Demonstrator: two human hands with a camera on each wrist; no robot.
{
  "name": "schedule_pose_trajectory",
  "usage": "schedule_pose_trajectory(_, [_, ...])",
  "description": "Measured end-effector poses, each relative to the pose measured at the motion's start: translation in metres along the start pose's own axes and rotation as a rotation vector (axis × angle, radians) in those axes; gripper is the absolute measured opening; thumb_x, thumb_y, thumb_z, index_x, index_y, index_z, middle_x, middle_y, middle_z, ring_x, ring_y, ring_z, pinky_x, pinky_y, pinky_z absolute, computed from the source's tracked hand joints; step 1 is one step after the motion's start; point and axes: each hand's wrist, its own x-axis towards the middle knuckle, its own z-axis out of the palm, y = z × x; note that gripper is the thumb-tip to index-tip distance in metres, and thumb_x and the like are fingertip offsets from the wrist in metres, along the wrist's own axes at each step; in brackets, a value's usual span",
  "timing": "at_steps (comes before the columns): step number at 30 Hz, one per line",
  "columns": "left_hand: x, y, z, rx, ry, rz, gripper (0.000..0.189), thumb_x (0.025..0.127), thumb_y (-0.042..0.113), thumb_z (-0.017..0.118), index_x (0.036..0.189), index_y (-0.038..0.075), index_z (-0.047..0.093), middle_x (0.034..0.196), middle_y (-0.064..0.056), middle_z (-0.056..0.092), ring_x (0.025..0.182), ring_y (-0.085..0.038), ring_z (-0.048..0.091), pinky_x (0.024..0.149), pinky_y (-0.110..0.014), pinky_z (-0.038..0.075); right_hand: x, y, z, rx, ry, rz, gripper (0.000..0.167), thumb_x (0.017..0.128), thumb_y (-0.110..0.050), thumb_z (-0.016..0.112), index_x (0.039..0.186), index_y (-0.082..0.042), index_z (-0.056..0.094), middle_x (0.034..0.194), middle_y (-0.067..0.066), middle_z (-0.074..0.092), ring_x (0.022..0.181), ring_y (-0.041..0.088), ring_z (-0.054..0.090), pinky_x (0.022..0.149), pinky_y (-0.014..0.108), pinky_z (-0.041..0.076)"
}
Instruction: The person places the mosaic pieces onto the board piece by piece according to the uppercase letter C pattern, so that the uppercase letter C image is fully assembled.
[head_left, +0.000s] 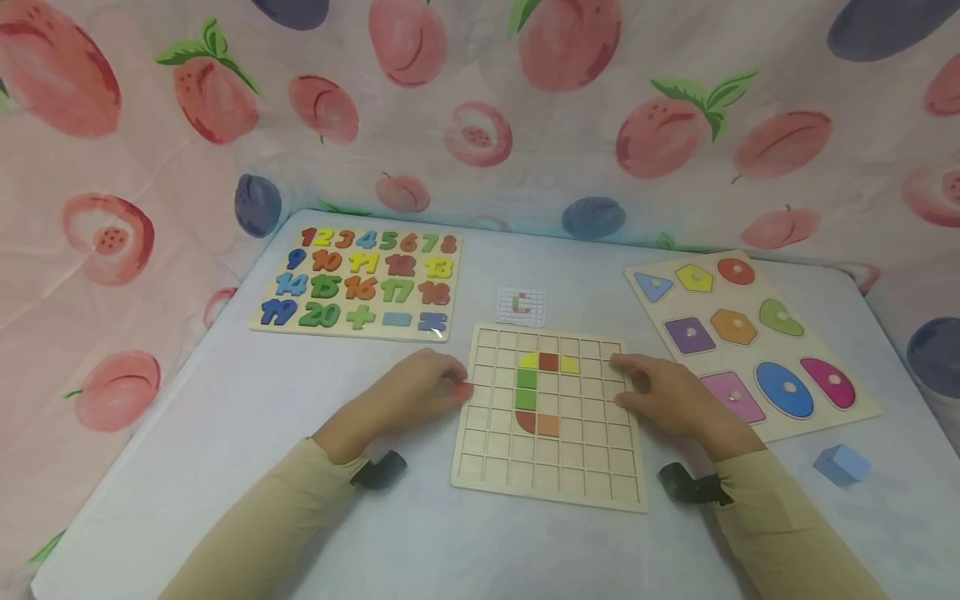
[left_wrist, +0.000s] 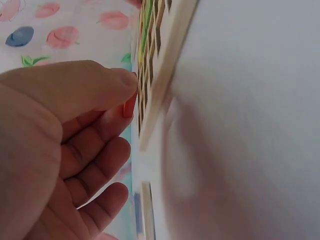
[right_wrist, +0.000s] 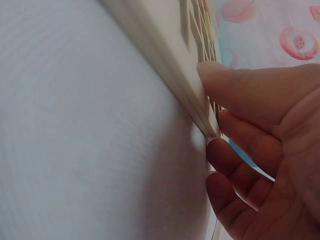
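Note:
A square wooden grid board point(head_left: 592, 454) lies in the middle of the table with coloured tiles set in a C-like shape: yellow at the top, green tiles point(head_left: 527, 389) down the side, a brown rounded tile and an orange one below. At its left edge my left hand point(head_left: 420, 387) pinches a small red tile point(left_wrist: 129, 106) between thumb and index finger, the other fingers loosely bent. My right hand point(head_left: 671, 396) rests at the board's right edge, with its thumb point(right_wrist: 212, 75) against the rim and its fingers spread slightly along it.
Behind the board lies a small pattern card point(head_left: 521, 307). A number puzzle point(head_left: 356, 292) sits at the back left, and a shape puzzle point(head_left: 813, 350) with knobs at the right. A blue cube point(head_left: 842, 465) stands near the right edge. A fruit-print curtain point(head_left: 540, 167) hangs behind.

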Motion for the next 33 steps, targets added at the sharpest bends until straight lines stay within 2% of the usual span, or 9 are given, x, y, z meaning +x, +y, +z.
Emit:
schedule_pose_trajectory(5, [0.007, 0.015, 0.003, -0.003, -0.046, 0.028, 0.029, 0.089, 0.018, 0.076, 0.115, 0.007, 0.071, 0.103, -0.001, 0.066, 0.096, -0.019, 0.054, 0.09, -0.033, 0.049, 0.001, 0.0, 0.0, -0.001, 0.0, -0.007, 0.061, 0.09, -0.021, 0.073, 0.145, -0.004, 0.052, 0.147, 0.024, 0.047, 0.135, 0.045, 0.041, 0.108, 0.06, 0.033])
schedule_pose_trajectory(13, [0.022, 0.04, 0.015, 0.017, -0.098, 0.067, 0.026, 0.089, 0.02, 0.075, 0.114, 0.011, 0.074, 0.099, 0.004, 0.065, 0.095, -0.016, 0.052, 0.085, -0.028, 0.047, 0.001, -0.001, 0.001, -0.005, 0.001, -0.005, 0.06, 0.09, -0.021, 0.073, 0.144, -0.005, 0.052, 0.146, 0.024, 0.048, 0.135, 0.046, 0.042, 0.108, 0.06, 0.033])
schedule_pose_trajectory(19, [0.028, 0.059, 0.022, 0.046, -0.105, 0.143, 0.02, 0.09, 0.017, 0.072, 0.109, 0.013, 0.075, 0.094, 0.005, 0.064, 0.092, -0.015, 0.053, 0.081, -0.026, 0.047, 0.001, 0.0, 0.001, -0.003, -0.007, 0.012, 0.061, 0.09, -0.021, 0.073, 0.145, -0.006, 0.051, 0.147, 0.024, 0.047, 0.136, 0.045, 0.041, 0.108, 0.06, 0.033])
schedule_pose_trajectory(22, [0.029, 0.064, 0.025, 0.049, -0.1, 0.185, 0.021, 0.09, 0.02, 0.074, 0.109, 0.012, 0.075, 0.09, 0.006, 0.063, 0.09, -0.015, 0.053, 0.077, -0.024, 0.046, 0.001, 0.001, 0.001, 0.004, -0.011, 0.012, 0.061, 0.09, -0.022, 0.073, 0.145, -0.006, 0.051, 0.147, 0.024, 0.047, 0.136, 0.045, 0.04, 0.108, 0.06, 0.033])
schedule_pose_trajectory(27, [0.03, 0.068, 0.032, 0.011, -0.103, 0.212, 0.023, 0.091, 0.023, 0.075, 0.111, 0.011, 0.073, 0.089, 0.008, 0.061, 0.087, -0.012, 0.053, 0.073, -0.021, 0.046, 0.001, 0.001, 0.002, 0.008, -0.01, 0.008, 0.061, 0.09, -0.022, 0.073, 0.145, -0.006, 0.051, 0.147, 0.023, 0.047, 0.136, 0.045, 0.041, 0.108, 0.06, 0.033])
schedule_pose_trajectory(33, [0.031, 0.07, 0.04, 0.008, -0.077, 0.269, 0.022, 0.092, 0.021, 0.074, 0.111, 0.011, 0.073, 0.089, 0.009, 0.062, 0.085, -0.01, 0.052, 0.075, -0.021, 0.045, 0.001, 0.0, 0.0, -0.001, -0.012, 0.015, 0.061, 0.091, -0.021, 0.072, 0.145, -0.005, 0.051, 0.148, 0.023, 0.047, 0.136, 0.045, 0.04, 0.108, 0.06, 0.033])
